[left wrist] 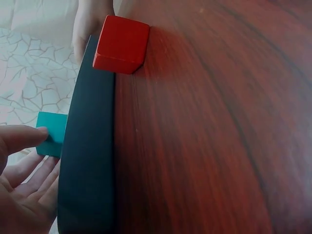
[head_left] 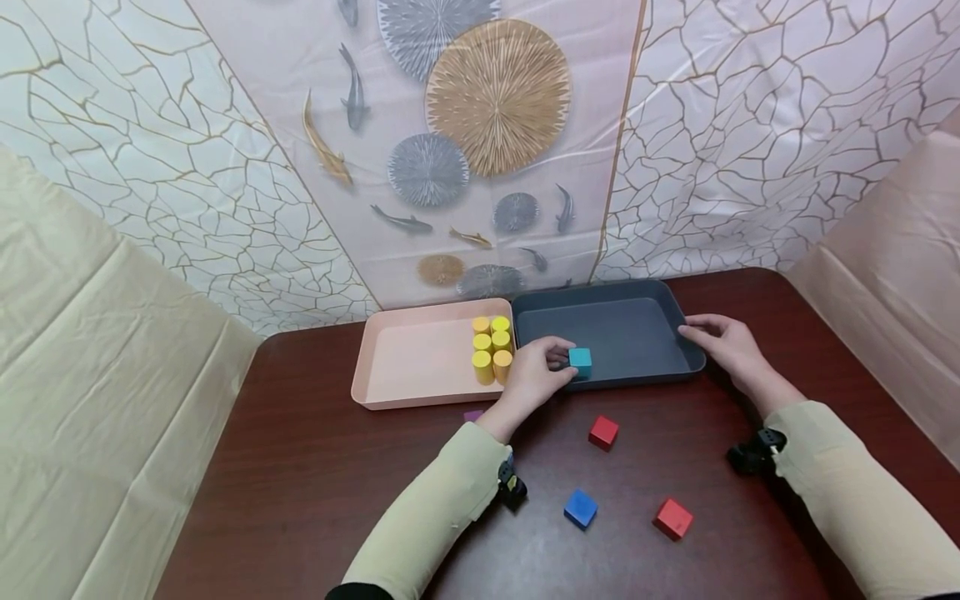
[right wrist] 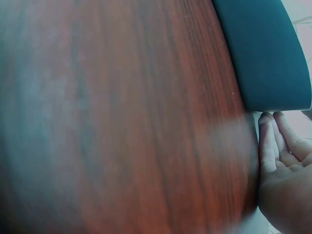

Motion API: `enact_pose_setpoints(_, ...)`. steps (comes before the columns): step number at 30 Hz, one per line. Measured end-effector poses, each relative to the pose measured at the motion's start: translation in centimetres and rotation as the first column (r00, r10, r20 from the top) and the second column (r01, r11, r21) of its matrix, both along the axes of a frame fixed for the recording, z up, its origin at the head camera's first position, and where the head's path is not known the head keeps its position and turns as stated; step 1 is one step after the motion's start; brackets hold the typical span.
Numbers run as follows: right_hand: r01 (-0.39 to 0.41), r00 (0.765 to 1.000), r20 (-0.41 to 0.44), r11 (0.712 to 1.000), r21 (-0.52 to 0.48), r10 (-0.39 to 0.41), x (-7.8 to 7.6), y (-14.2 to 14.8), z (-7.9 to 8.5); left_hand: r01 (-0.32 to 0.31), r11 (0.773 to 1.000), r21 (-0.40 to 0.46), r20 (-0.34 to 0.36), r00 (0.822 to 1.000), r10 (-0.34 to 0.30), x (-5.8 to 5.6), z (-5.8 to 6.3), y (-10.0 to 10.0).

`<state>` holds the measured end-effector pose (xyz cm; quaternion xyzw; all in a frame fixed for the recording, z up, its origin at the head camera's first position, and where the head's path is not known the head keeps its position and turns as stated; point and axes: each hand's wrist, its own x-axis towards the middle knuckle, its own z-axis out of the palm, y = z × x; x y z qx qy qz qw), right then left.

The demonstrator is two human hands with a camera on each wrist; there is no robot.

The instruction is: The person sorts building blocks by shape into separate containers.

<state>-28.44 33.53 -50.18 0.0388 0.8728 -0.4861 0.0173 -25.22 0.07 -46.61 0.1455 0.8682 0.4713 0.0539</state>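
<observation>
My left hand [head_left: 534, 372] pinches a teal cube [head_left: 580, 362] between thumb and fingers, over the near left corner of the dark grey tray [head_left: 622, 333]. In the left wrist view the cube [left wrist: 51, 132] shows just past the tray's wall [left wrist: 87, 156], which hides part of it. At the tray's right end, my right hand [head_left: 731, 346] holds the rim, thumb on top and fingers along the outside. The right wrist view shows those fingers [right wrist: 267, 141] against the end of the tray [right wrist: 273, 63].
A pink tray [head_left: 408, 354] adjoins on the left, with several yellow and orange cylinders [head_left: 483, 367] along its right side. On the brown table lie two red cubes [head_left: 603, 432], a blue cube [head_left: 581, 509] and a purple piece [head_left: 472, 415] partly behind my left forearm.
</observation>
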Motion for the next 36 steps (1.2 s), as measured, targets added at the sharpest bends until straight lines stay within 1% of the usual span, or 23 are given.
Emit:
enact_pose_setpoints(4, -0.001, 1.0, 0.003, 1.0, 0.004, 0.001, 0.0, 0.0, 0.1, -0.015, 1.0, -0.003, 0.024, 1.0, 0.015, -0.2, -0.2, 0.3)
enact_pose_setpoints(7, 0.001, 1.0, 0.001, 1.0, 0.017, -0.001, 0.1, 0.0, 0.1, -0.022, 0.999, -0.025, 0.021, 1.0, 0.023, -0.3, -0.4, 0.4)
enact_pose_setpoints(12, 0.0, 1.0, -0.005, 1.0, 0.027, 0.001, 0.1, 0.0, 0.1, -0.032, 0.996, -0.088, 0.01, 0.999, 0.033, -0.6, -0.3, 0.6)
enact_pose_setpoints(18, -0.001, 1.0, -0.006, 1.0, 0.025, 0.001, 0.1, -0.1, 0.1, -0.052, 0.987, -0.154, 0.003, 0.999, 0.053, -0.6, 0.0, 0.9)
enact_pose_setpoints(28, -0.003, 1.0, -0.006, 1.0, 0.017, 0.003, 0.1, -0.2, 0.1, -0.077, 0.975, -0.209, 0.049, 0.995, 0.089, -0.8, 0.2, 1.3)
enact_pose_setpoints(36, 0.001, 1.0, -0.02, 1.0, 0.008, -0.001, 0.2, -0.3, 0.1, -0.078, 0.968, -0.239, 0.034, 0.996, 0.088, -0.9, 0.2, 1.3)
